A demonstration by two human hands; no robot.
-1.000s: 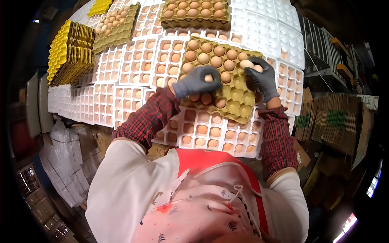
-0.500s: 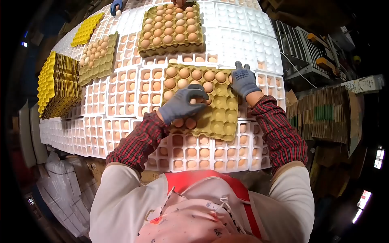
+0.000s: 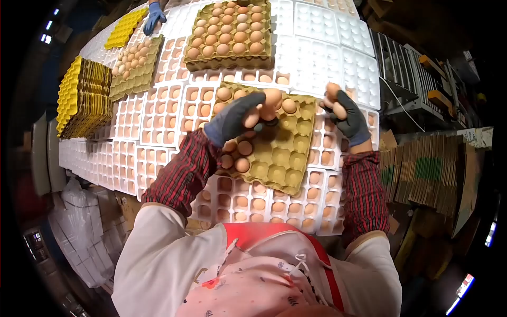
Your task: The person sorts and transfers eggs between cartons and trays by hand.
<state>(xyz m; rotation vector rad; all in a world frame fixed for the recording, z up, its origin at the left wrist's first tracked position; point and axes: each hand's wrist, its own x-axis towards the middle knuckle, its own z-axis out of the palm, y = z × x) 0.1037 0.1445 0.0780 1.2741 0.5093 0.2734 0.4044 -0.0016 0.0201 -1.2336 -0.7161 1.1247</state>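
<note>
Brown eggs [image 3: 272,99] are gathered in my left hand [image 3: 232,119], whose gloved fingers curl round them above the egg tray [image 3: 277,158]. This olive pulp tray lies slightly turned, with eggs at its left and far side and bare cups at its right and near side. Over on the right, my right hand [image 3: 353,124] is closed on a few more eggs [image 3: 332,91], raised above the white trays [image 3: 320,168]. Both gloves are grey-blue with dark palms. Part of the pulp tray is hidden behind my left hand.
A stack of pulp trays [image 3: 229,62] full of eggs stands beyond. To the left are another part-filled pulp tray [image 3: 138,82] and a pile of yellow trays [image 3: 84,100]. Another person's gloved hand [image 3: 154,18] is at the far left. Flattened cardboard [image 3: 428,164] and a roller conveyor [image 3: 406,68] are at right.
Both hands have lifted and now show eggs in their grasp. My right hand has moved right, off the pulp tray's edge. Fewer eggs sit in the tray, which has turned slightly.
</note>
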